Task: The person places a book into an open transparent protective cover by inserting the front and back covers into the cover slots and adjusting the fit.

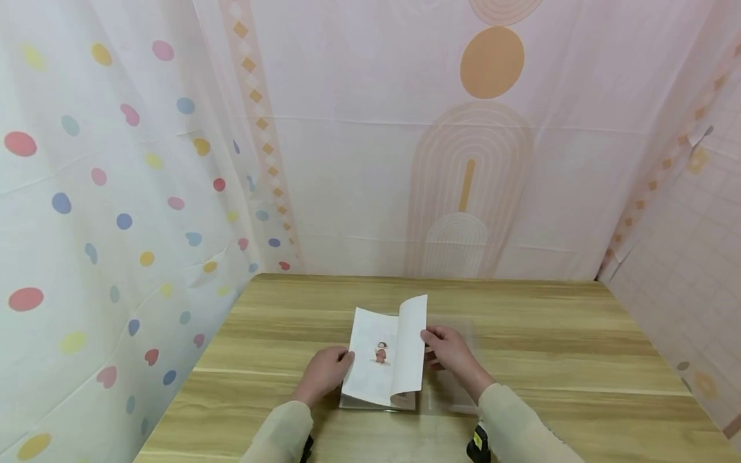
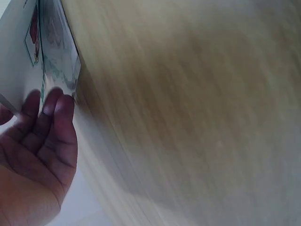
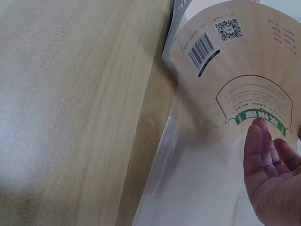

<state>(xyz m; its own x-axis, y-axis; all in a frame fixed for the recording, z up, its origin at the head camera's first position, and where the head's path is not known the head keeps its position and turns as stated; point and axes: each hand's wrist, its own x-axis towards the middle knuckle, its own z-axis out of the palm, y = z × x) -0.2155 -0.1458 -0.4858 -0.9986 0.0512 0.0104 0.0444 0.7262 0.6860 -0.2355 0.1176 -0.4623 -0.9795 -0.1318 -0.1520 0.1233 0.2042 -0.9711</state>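
Note:
A thin book (image 1: 370,379) with white inner pages lies on the table, a small red figure printed on the page that faces up. At its left edge my left hand (image 1: 329,370) pinches the page, thumb on top; in the left wrist view the fingers (image 2: 63,110) are underneath. My right hand (image 1: 454,354) pinches the edge of the raised, curling back cover (image 1: 412,347). From the right wrist, that cover's beige outer side (image 3: 211,66) shows a barcode and a QR code. Under and right of the book is a clear plastic cover (image 3: 188,183).
The wood-grain table (image 1: 550,360) stretches out on both sides of the book. Patterned curtains (image 1: 359,193) hang behind it and at the left and right. A dark device with a yellow label (image 1: 478,442) sits at my right wrist.

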